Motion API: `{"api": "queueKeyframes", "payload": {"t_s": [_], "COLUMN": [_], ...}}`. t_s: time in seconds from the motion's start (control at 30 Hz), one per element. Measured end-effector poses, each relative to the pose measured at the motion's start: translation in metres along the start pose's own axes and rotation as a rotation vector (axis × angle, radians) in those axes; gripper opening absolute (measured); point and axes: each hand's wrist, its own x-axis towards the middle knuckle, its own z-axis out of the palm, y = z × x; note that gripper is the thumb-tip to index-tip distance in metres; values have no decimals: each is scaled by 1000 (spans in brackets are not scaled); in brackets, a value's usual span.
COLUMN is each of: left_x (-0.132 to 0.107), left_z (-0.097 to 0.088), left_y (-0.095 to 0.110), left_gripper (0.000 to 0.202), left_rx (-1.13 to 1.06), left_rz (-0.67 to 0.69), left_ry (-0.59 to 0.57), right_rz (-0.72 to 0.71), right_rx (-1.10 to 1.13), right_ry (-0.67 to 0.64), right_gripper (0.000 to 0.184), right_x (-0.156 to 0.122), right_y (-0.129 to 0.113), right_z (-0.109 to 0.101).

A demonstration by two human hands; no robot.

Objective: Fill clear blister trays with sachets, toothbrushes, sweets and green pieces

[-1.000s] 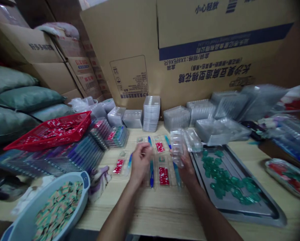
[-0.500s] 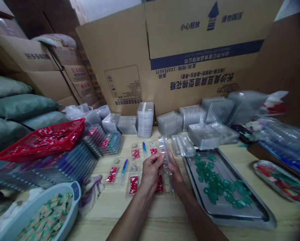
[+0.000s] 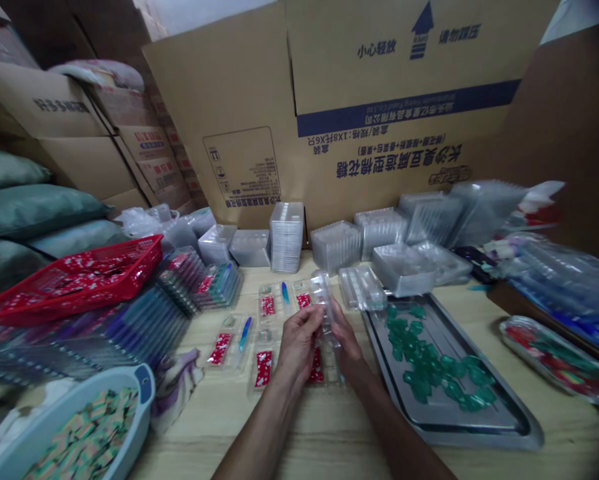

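My left hand [image 3: 297, 347] and my right hand [image 3: 347, 343] are together over the middle of the wooden table [image 3: 299, 427]. Both are closed on a stack of clear plastic blister trays [image 3: 324, 300] held upright between them. Under the hands lie several filled blister packs [image 3: 264, 333] with red sachets and blue pens. A loose blue pen [image 3: 244, 333] lies in one pack to the left.
A metal tray [image 3: 479, 420] with green pieces sits to the right. Left: a red basket [image 3: 74, 280], rows of packed blisters [image 3: 129, 327], a blue basin [image 3: 79, 427] of small packets. Stacks of clear trays [image 3: 287, 237] line the back before a big cardboard box [image 3: 379, 107].
My left hand has come off the packs on the table and joined the right hand on the clear tray stack. The view has tilted up and shifted a little.
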Motion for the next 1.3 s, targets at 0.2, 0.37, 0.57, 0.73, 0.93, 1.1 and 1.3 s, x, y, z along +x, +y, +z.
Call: {"api": "queueKeyframes", "payload": {"t_s": [0.2,0.37,0.57,0.73,0.93,1.1,1.3], "left_x": [0,1,0,0,1,1,8], "left_z": [0,0,-1,-2,-3,1,5], "left_y": [0,-1,-5,-4,-1,3,5], "left_gripper": [44,44,46,47,43,49,46], "left_rx": [27,52,109,60,40,67,48], "left_rz": [-5,5,38,2,-16,-59,-68], "left_ry": [9,15,20,18,-10,20,21], "right_rz": [18,52,102,124,103,108,53], "right_rx": [51,90,130,142,135,118,56], "right_ry": [10,37,72,77,57,48,-18], "right_gripper": [56,55,53,55,56,63,73], "right_x": [1,0,-2,-3,0,1,10], "right_y": [-3,-4,1,3,-4,-14,-16], "right_z": [2,6,6,5,8,12,6]}}
